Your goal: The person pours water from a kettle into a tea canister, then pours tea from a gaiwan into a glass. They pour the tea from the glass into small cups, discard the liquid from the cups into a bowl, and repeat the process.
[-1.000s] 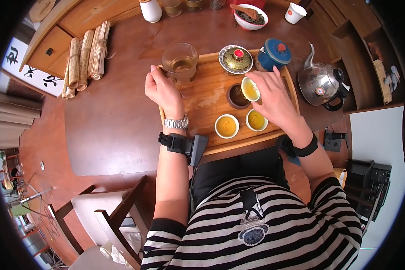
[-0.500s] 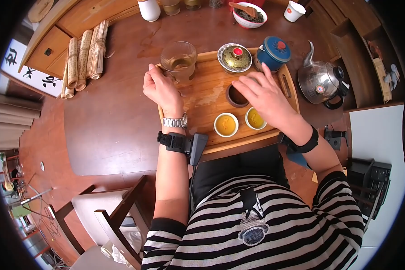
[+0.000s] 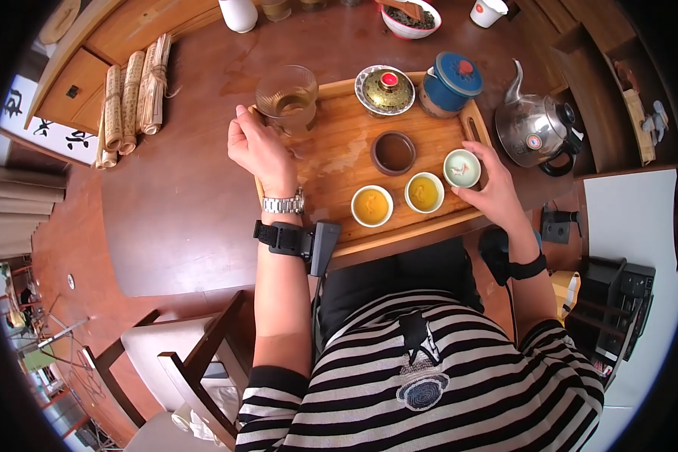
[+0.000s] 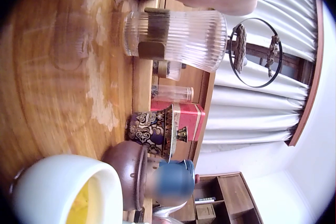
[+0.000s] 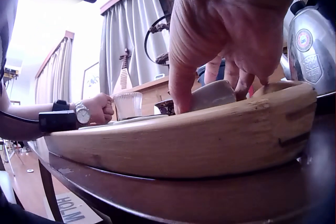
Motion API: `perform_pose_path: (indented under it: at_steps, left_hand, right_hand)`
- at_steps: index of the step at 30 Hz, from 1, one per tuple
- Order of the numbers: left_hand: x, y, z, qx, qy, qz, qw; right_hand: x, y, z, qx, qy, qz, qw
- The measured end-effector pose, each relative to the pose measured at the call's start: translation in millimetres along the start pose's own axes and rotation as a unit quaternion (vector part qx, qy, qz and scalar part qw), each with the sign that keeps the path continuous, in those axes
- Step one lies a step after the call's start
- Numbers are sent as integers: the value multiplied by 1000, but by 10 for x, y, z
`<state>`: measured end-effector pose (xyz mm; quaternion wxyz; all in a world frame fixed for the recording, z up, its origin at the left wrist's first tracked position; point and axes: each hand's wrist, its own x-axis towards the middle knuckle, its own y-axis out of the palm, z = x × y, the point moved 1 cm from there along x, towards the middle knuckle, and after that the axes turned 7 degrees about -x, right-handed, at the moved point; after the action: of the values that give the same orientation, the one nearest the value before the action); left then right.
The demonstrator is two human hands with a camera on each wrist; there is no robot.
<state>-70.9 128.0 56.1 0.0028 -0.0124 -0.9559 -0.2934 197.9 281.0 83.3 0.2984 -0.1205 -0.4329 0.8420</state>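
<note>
My right hand grips a small pale green teacup with a fish motif inside, thumb and fingers around its rim. The cup is at the tray's right side; in the right wrist view the cup leans behind the tray's edge. Two similar teacups of yellow tea, one and another, stand to its left. A brown bowl with dark liquid sits behind them. My left hand has curled fingers beside a ribbed glass pitcher and appears to hold nothing.
The wooden tray also bears a lidded patterned gaiwan and a blue lidded pot. A steel kettle stands right of it. Bamboo scrolls lie at left; a bowl of tea leaves is behind.
My right hand has carried the teacup from over the brown bowl to the tray's right side. The yellow tea once in it no longer shows. My left hand stays beside the pitcher.
</note>
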Motion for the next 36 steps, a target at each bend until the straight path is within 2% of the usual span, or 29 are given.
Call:
perform_pose_path:
  at_steps: [11,13,16,19,30,33,35,36]
  left_hand:
    - [8,-39,16,15,13,16,1000]
    - [13,-33,19,14,17,15,1000]
    - [10,-40,16,11,17,17,1000]
    - [12,-47,31,10,13,20,1000]
    - [-4,11,-3,16,10,-2,1000]
    - [-10,9,-5,12,18,5,1000]
    - [-8,11,-4,15,20,2,1000]
    - [-11,15,-9,14,20,2,1000]
  right_hand:
    - [-144,15,-23,-112,20,22,993]
    - [-150,34,83,-163,-70,-34,984]
    - [-182,76,376,-137,-105,2,985]
    - [-184,246,385,-132,-119,32,984]
    - [-137,374,308,-83,-110,13,990]
    - [-89,325,360,-71,-84,20,994]
    - [-1,310,387,1,-56,-8,998]
    - [45,296,402,-15,-64,-16,998]
